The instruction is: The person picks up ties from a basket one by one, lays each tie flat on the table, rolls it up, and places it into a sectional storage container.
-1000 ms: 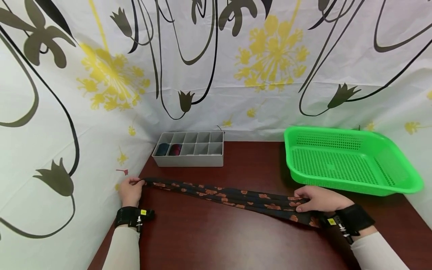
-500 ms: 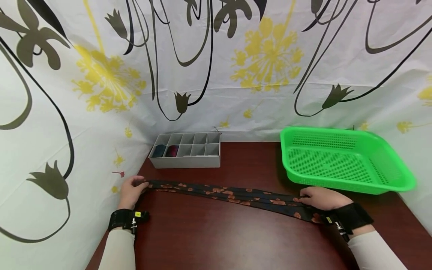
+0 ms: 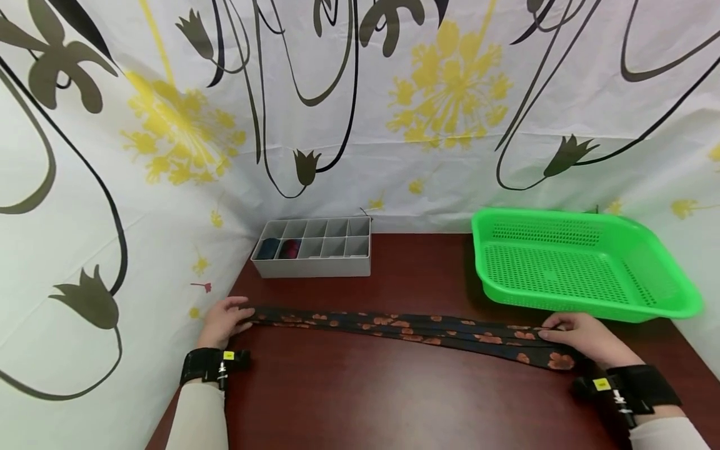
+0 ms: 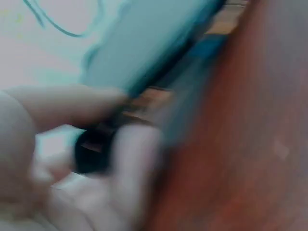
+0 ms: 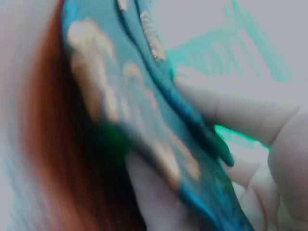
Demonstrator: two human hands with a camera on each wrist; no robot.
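Observation:
A dark scarf [image 3: 405, 329] with orange flowers is folded lengthwise into a long strip across the brown table. It is narrow on the left and wider on the right. At its narrow end, my left hand [image 3: 221, 320] pinches the cloth between thumb and fingers; the same hand [image 4: 72, 144] is blurred in the left wrist view. Near the wide end, my right hand [image 3: 590, 337] pinches the upper folds. In the right wrist view, layered folds of the scarf [image 5: 139, 106] pass between thumb and fingers of the right hand [image 5: 269, 139].
A grey divided box [image 3: 315, 267] stands at the back left, with a teal bundle [image 3: 269, 249] and a reddish bundle [image 3: 290, 249] in two front compartments. At the back right sits a green perforated basket [image 3: 562, 299]. Patterned cloth [image 3: 349, 137] walls the table's back and sides.
My right hand has moved right along the scarf, close to its wide end. The left hand has shifted slightly, its fingers more spread, and the scarf's narrow end lies a little lower.

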